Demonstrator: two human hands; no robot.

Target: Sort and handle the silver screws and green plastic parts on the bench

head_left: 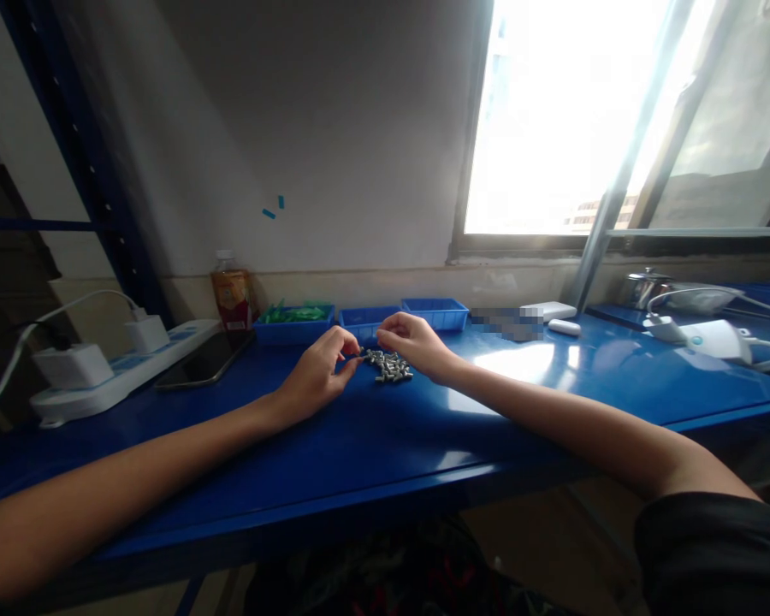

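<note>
On the blue table lies a loose pile of small silvery metal fasteners (393,367), which look like short bolts or screws. My left hand (321,372) is at the pile's left side, thumb and index finger pinched on one small metal fastener (362,352). Above the pile's far right side is my right hand (416,344), its fingers curled and drawn together in front of the middle blue bin (363,320). Whatever its fingertips hold, if anything, is too small to make out. Green pieces (299,313) fill the left blue bin (295,332).
Another blue bin (446,315) stands at the right. Leftward are a drink bottle (233,295), a phone (205,359) and a white power strip (128,376) with chargers. A white case (565,328), a white plug device (712,340) and a metal pot (647,287) lie rightward.
</note>
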